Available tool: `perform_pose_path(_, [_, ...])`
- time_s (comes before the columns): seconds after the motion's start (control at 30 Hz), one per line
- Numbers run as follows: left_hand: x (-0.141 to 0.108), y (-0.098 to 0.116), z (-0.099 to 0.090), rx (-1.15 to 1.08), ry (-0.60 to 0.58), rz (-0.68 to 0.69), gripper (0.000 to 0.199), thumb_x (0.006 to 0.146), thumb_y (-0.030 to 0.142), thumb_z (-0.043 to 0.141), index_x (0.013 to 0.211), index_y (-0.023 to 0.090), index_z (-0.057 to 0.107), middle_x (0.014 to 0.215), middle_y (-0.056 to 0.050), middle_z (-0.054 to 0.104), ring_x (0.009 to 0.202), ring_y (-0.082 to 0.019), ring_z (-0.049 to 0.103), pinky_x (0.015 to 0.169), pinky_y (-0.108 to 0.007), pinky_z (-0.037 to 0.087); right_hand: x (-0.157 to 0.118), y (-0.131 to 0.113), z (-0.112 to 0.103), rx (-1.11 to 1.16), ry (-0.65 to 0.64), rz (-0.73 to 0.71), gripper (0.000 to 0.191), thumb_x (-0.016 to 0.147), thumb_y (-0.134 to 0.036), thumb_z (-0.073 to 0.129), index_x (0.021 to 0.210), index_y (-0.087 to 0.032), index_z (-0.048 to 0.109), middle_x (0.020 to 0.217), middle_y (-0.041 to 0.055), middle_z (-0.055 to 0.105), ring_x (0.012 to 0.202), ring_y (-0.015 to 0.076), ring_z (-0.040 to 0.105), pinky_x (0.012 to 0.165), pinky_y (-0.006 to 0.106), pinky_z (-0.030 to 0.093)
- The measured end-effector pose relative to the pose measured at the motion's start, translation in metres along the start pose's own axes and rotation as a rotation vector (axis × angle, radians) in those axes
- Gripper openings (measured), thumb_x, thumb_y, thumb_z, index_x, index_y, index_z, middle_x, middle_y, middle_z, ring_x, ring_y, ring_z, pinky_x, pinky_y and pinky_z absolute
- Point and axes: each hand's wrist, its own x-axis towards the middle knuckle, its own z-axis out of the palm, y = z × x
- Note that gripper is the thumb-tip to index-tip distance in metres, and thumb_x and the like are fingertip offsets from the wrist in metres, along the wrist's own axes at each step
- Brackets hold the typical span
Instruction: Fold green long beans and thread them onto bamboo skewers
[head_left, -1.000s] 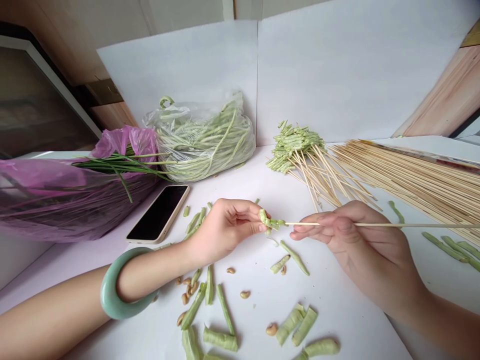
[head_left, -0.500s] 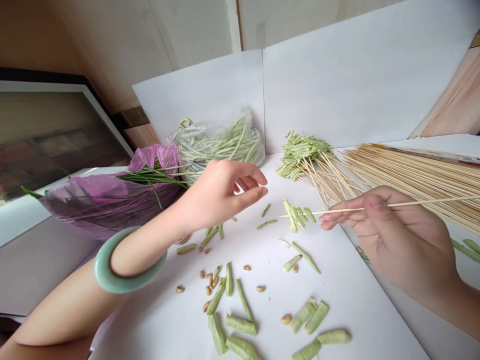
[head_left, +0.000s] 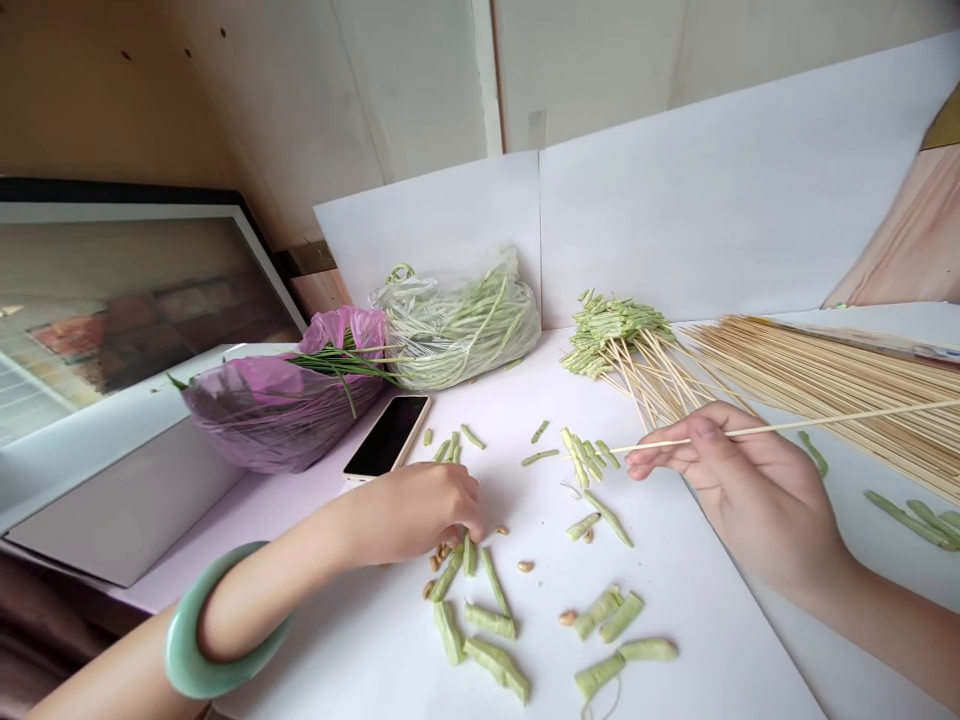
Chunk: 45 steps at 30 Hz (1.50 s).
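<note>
My right hand (head_left: 739, 490) pinches a thin bamboo skewer (head_left: 847, 421) between thumb and fingers. Several cut green bean pieces (head_left: 586, 455) are threaded near the skewer's left tip. My left hand (head_left: 431, 510), with a pale green bangle on its forearm, reaches down over the white board. Its fingers are bent together against a short bean piece (head_left: 470, 553); the fingertips are partly hidden, so a grip on it cannot be made out. More cut bean pieces (head_left: 491, 620) and small brown beans (head_left: 526, 566) lie scattered around.
Behind stand a clear bag of long beans (head_left: 480, 325) and a purple bag (head_left: 277, 410) of green stalks. A phone (head_left: 388, 435) lies beside them. Filled skewers (head_left: 619, 335) are piled at the back, with loose skewers (head_left: 825, 370) to the right. A framed picture (head_left: 150, 290) leans at left.
My left hand has dropped from mid-air to the bean pieces, uncovering the phone. My right hand still holds the skewer, slightly lower and further left. The view has shifted a little.
</note>
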Motion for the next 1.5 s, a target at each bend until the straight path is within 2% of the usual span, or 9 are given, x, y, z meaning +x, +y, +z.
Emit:
perform_pose_path(0.1, [-0.005,-0.002,0.005,-0.033,0.090,0.011,0.026,0.082,-0.002,0.051,0.073,0.017,0.067,0.079,-0.005,0.064,0.080,-0.019,0.059,0.069,-0.026,0.040,-0.001,-0.001,0.001,0.013,-0.005,-0.012,0.024,0.086,-0.039,0.062,0.072,-0.020,0.063,0.068,0.0047,0.072,0.058,0.0208,0.070,0.061,0.036,0.060])
perform_pose_path(0.27, [0.000,-0.011,0.002,-0.673,0.366,-0.194,0.012,0.071,0.005,0.066,0.069,0.017,0.066,0.071,-0.002,0.062,0.069,-0.014,0.053,0.071,-0.026,0.042,0.000,-0.006,0.005,0.026,0.007,-0.038,0.024,0.084,-0.040,0.065,0.072,-0.020,0.062,0.067,0.0040,0.072,0.057,0.0208,0.071,0.059,0.035,0.060])
perform_pose_path(0.37, [0.012,-0.015,0.003,-0.884,0.498,-0.265,0.004,0.074,0.015,0.068,0.075,0.014,0.064,0.072,-0.003,0.062,0.068,-0.012,0.055,0.068,-0.024,0.045,0.000,-0.006,0.006,0.033,0.001,-0.058,0.025,0.084,-0.041,0.065,0.073,-0.020,0.062,0.068,0.0041,0.073,0.059,0.0214,0.072,0.059,0.035,0.061])
perform_pose_path(0.43, [0.022,-0.014,0.008,-1.066,0.570,-0.297,0.011,0.077,0.019,0.067,0.084,0.014,0.060,0.072,-0.003,0.062,0.068,-0.012,0.059,0.069,-0.025,0.049,0.000,-0.006,0.006,0.049,-0.017,-0.068,0.024,0.084,-0.042,0.065,0.075,-0.020,0.062,0.070,0.0044,0.074,0.061,0.0214,0.072,0.060,0.036,0.062])
perform_pose_path(0.53, [0.038,-0.006,0.019,-1.342,0.640,-0.340,0.020,0.077,0.020,0.068,0.092,0.014,0.056,0.073,-0.003,0.064,0.067,-0.012,0.063,0.070,-0.025,0.052,-0.001,-0.005,0.007,0.074,-0.042,-0.075,0.022,0.086,-0.041,0.064,0.078,-0.020,0.063,0.072,0.0040,0.075,0.066,0.0208,0.073,0.062,0.035,0.063])
perform_pose_path(0.7, [0.059,0.016,0.032,-1.651,0.694,-0.359,0.013,0.078,0.014,0.064,0.089,0.014,0.056,0.080,-0.008,0.067,0.065,-0.010,0.064,0.067,-0.021,0.055,-0.003,-0.001,0.007,0.042,-0.053,-0.076,0.020,0.089,-0.038,0.060,0.081,-0.020,0.063,0.076,0.0032,0.076,0.070,0.0196,0.074,0.065,0.033,0.063])
perform_pose_path(0.83, [0.062,0.022,0.034,-1.743,0.729,-0.326,0.010,0.078,0.010,0.063,0.085,0.013,0.057,0.083,-0.009,0.069,0.068,-0.011,0.066,0.069,-0.020,0.056,-0.004,0.002,0.005,0.029,-0.064,-0.059,0.018,0.091,-0.037,0.059,0.082,-0.021,0.062,0.077,0.0026,0.076,0.071,0.0185,0.074,0.067,0.032,0.063])
perform_pose_path(1.17, [0.057,0.016,0.038,-1.778,0.664,-0.248,0.006,0.080,0.011,0.065,0.083,0.009,0.059,0.081,-0.009,0.069,0.069,-0.012,0.067,0.070,-0.021,0.056,-0.008,0.002,0.007,-0.010,-0.110,-0.057,0.014,0.091,-0.033,0.058,0.083,-0.025,0.065,0.077,0.0039,0.076,0.070,0.0208,0.074,0.067,0.033,0.063])
perform_pose_path(1.5, [0.055,0.011,0.044,-1.797,0.663,-0.224,0.020,0.071,0.018,0.078,0.081,0.009,0.063,0.083,-0.010,0.071,0.074,-0.014,0.069,0.076,-0.024,0.055,-0.013,0.001,0.011,-0.052,-0.093,-0.071,0.016,0.093,-0.031,0.056,0.082,-0.023,0.063,0.077,0.0015,0.076,0.070,0.0177,0.074,0.073,0.030,0.062])
